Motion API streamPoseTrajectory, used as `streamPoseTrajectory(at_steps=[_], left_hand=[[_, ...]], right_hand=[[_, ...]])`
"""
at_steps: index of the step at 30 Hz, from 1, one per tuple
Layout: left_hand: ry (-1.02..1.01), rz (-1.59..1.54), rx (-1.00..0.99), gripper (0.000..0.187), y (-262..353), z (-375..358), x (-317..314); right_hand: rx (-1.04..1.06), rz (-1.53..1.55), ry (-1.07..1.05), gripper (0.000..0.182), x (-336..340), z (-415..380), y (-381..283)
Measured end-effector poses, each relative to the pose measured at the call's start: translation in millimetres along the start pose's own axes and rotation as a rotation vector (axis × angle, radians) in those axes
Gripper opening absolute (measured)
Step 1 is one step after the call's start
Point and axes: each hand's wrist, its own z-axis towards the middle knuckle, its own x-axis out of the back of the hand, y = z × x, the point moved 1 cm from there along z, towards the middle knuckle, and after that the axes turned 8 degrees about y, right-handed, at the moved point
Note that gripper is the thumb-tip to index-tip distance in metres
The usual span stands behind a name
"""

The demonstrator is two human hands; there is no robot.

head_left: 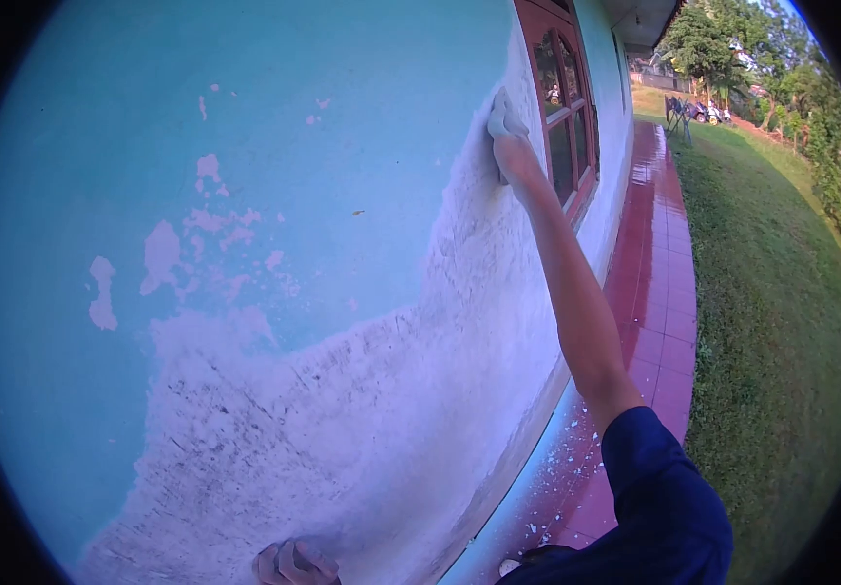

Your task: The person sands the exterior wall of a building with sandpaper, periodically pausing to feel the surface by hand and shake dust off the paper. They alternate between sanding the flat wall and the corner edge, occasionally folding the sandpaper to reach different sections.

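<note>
Head view shows a teal wall [323, 283] filling the left and middle, with small pale patches [160, 255] where paint is missing; a broad whitish bare area [362, 419], streaked with dark marks, spreads below and rises towards the window; at the bottom edge the left hand [296, 564] has its fingers curled near this area, and whether it grips anything I cannot tell; higher up, the right hand [508, 135] lies against the bare strip, its hold unclear; next comes the red-framed window [567, 122]; pale flakes [569, 458] dot the reddish tiled walkway [647, 341]; grass [762, 322] lies beyond.
</note>
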Motion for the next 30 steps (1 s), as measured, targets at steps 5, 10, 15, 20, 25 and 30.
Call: streamPoseTrajectory(at_steps=[5, 10, 15, 20, 25, 30], left_hand=[[0.036, -0.006, 0.026, 0.028, 10, 7, -1], [-0.002, 0.001, 0.012, 0.038, -9, -12, 0], [-0.005, -0.021, 0.004, 0.049, -6, -8, 2], [-0.013, -0.014, 0.004, 0.049, -5, -10, 3], [-0.013, 0.017, 0.014, 0.046, -9, -17, 4], [0.003, -0.022, 0.035, 0.04, -6, -14, 2]], right_hand=[[0.236, -0.271, -0.238, 0.065, -5, -181, -40], [0.14, 0.036, 0.11, 0.063, -8, 37, 9], [0.094, -0.173, 0.044, 0.065, -19, -84, -35], [0.182, -0.303, -0.207, 0.068, -13, -202, -38], [-0.101, 0.009, -0.044, 0.059, -4, 17, -3], [0.219, -0.228, -0.06, 0.066, -17, -154, -40]])
